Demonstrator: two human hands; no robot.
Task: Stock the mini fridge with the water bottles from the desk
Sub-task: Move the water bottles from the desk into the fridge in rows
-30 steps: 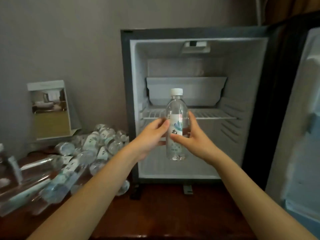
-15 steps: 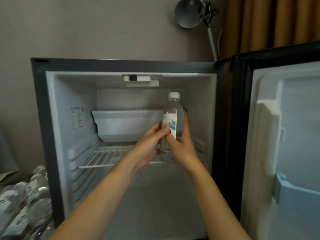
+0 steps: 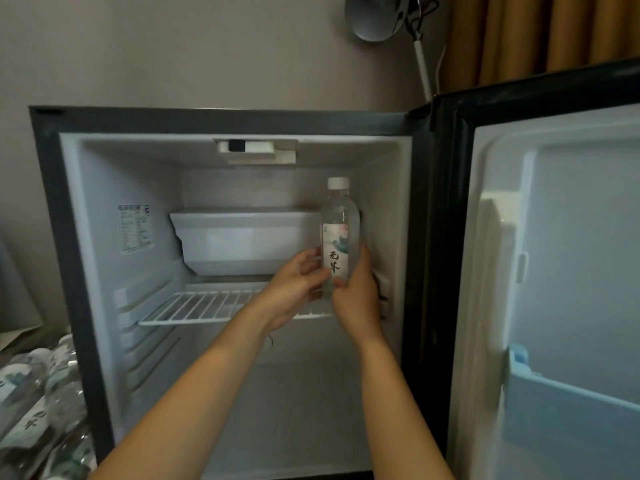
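At lower left, beside the fridge, saw a heap of clear plastic water bottles (image 3: 31, 403) lying on their sides, label strokes too blurred to read. Next, met the dark-grey-framed mini fridge (image 3: 52, 237), white inside. On its left inner wall, noted a white printed sticker (image 3: 134, 227), print too small to make out. Further right, passed a white plastic box compartment (image 3: 242, 240) at the back and, below it, a white wire shelf (image 3: 194, 306).

Curled the left hand (image 3: 294, 292) round the lower part of a clear, white-capped plastic water bottle (image 3: 339, 230); clasped the same bottle from the other side with the right hand (image 3: 356, 296). Held it upright over the shelf's right end, near the right inner wall; could not tell whether its base touched the wires. Made out two black brush characters on its white label, under a pale blue-green landscape.

Compared with a second before: carried from mid-opening, in front of the fridge, rightward and inside.

At far right, found the white-lined door (image 3: 571, 271) swung wide, with a pale blue plastic door shelf (image 3: 554, 410).
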